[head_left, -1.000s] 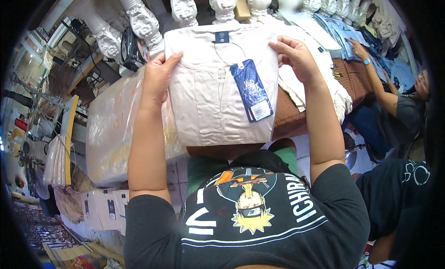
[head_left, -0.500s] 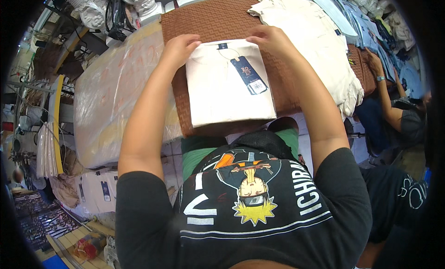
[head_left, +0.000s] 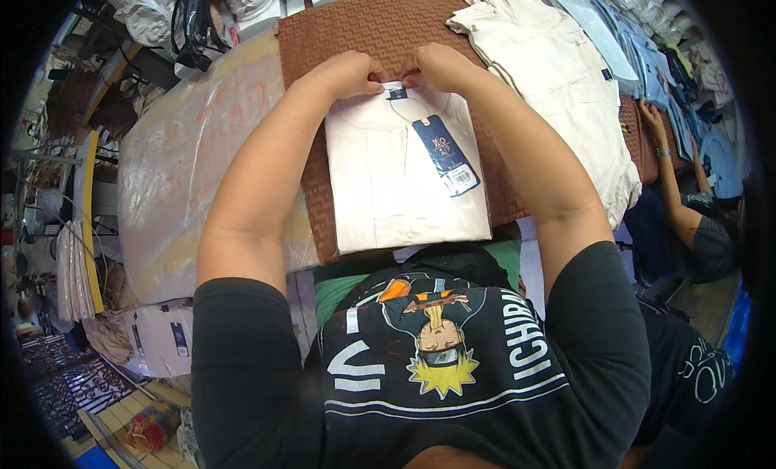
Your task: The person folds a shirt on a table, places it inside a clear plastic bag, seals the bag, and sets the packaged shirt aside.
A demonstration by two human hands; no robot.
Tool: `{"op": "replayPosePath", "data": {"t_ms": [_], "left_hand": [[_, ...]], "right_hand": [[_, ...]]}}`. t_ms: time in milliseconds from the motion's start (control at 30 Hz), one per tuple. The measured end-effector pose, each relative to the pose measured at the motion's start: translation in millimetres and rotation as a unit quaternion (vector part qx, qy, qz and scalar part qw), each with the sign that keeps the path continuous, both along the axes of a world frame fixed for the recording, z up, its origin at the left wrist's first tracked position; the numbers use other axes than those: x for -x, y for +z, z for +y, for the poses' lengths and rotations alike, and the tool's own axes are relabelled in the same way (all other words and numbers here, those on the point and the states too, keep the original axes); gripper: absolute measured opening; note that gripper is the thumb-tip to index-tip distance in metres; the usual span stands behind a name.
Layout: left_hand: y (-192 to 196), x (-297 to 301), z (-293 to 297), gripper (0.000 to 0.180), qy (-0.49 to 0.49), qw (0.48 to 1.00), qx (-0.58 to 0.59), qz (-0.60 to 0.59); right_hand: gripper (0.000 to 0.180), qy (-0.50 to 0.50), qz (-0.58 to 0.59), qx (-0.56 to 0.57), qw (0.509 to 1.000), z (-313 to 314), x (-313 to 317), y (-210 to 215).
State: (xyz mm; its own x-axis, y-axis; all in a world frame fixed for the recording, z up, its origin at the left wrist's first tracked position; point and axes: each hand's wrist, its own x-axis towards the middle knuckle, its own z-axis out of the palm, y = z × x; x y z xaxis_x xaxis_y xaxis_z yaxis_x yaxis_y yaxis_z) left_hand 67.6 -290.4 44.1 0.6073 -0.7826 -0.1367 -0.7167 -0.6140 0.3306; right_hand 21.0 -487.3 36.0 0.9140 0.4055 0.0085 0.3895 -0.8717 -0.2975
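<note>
A folded cream shirt point(head_left: 372, 194) lies in front of me, its neck end facing away from me. A dark blue hang tag point(head_left: 443, 150) hangs by a thin string over its right half, and a small dark neck label point(head_left: 397, 93) shows at the collar. My left hand point(head_left: 353, 73) pinches the collar edge just left of that label, fingers closed. On the label's right side, my right hand point(head_left: 435, 67) grips the same edge with fingertips pressed together. The brown patterned table cover point(head_left: 356, 29) lies beneath the shirt.
Loose cream garments point(head_left: 550, 73) are spread to the right, with blue garments point(head_left: 638, 57) beyond. A co-worker's hand point(head_left: 653, 121) rests near those. A plastic-wrapped bundle point(head_left: 202, 170) lies left. White mannequin forms point(head_left: 250, 8) line the back; more folded shirts point(head_left: 162, 340) sit lower left.
Both hands have moved inward from the shirt's upper corners to the collar, close on either side of the neck label. The shirt sits slightly lower in view, and its tag has shifted down and right.
</note>
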Motion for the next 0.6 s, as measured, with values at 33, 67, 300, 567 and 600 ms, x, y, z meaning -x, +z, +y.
{"op": "replayPosePath", "data": {"t_ms": [33, 67, 300, 567, 600], "left_hand": [[0.9, -0.7, -1.2, 0.026, -0.001, 1.000, -0.011, -0.003], [1.2, -1.4, -2.0, 0.025, -0.007, 1.000, -0.014, -0.001], [10.6, 2.3, -4.5, 0.021, -0.031, 0.997, -0.047, 0.050], [2.7, 0.6, 0.6, 0.022, -0.019, 0.995, -0.044, 0.090], [2.4, 0.7, 0.8, 0.023, -0.018, 0.994, -0.032, 0.101]], "right_hand": [[0.020, 0.008, 0.009, 0.014, 1.000, 0.7, 0.2, 3.2], [0.020, 0.015, 0.017, 0.028, 0.999, 2.0, 0.5, 6.1], [0.019, 0.038, 0.104, 0.068, 0.992, 16.5, 5.7, 25.1], [0.019, 0.050, 0.092, 0.085, 0.991, 22.9, 3.7, 13.4], [0.021, 0.040, 0.119, 0.071, 0.989, 22.6, 4.6, 14.1]]}}
